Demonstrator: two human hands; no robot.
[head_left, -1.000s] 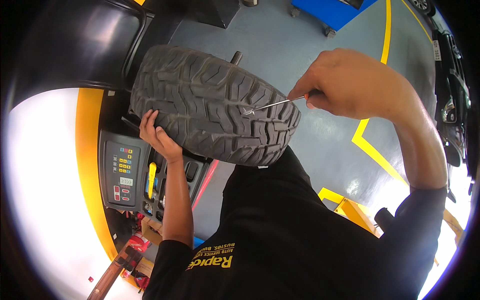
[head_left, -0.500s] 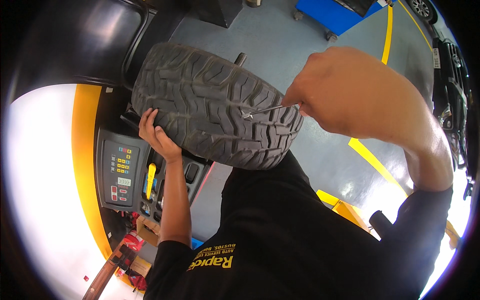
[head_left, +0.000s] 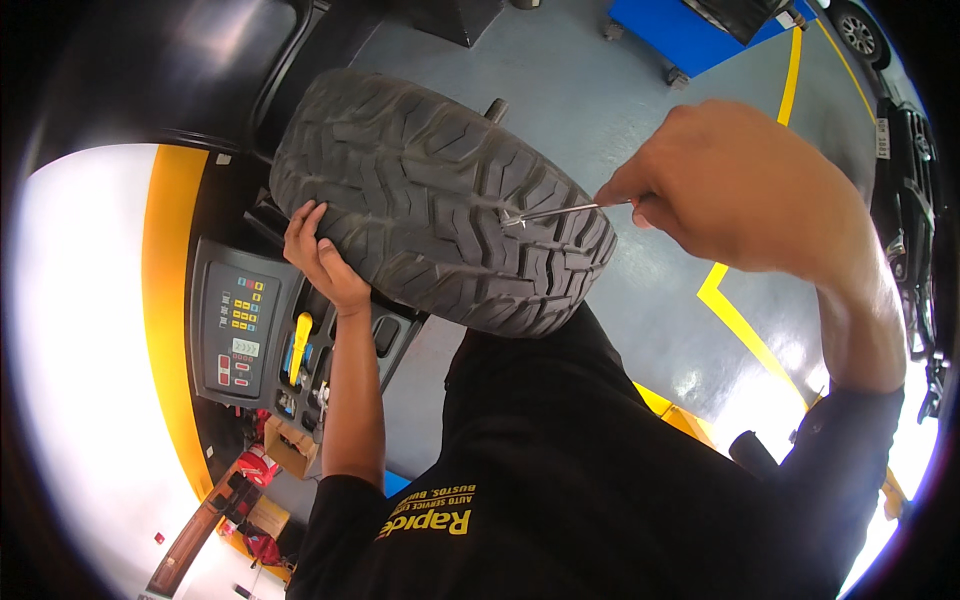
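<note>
Grey workshop floor with yellow painted lines runs behind the work; a blue wheeled cart sits at the far edge, and part of a dark car shows at the right rim. Foreground: a black tyre with chunky block tread, mounted tread-up on a wheel-balancing machine. The machine's grey control panel, with coloured buttons, lies at its lower left edge beside a tray holding a yellow-handled tool; a yellow band borders the panel's outer side. Left hand cups the tyre's near-left shoulder from below, fingers spread on the rubber, thumb on the tread. Right hand is closed in a pinch on a thin metal pick, thumb and fingertips clamped at its handle end. The pick's tip sits in a tread groove near the tyre's right edge. Black work-shirt torso fills the lower frame.
</note>
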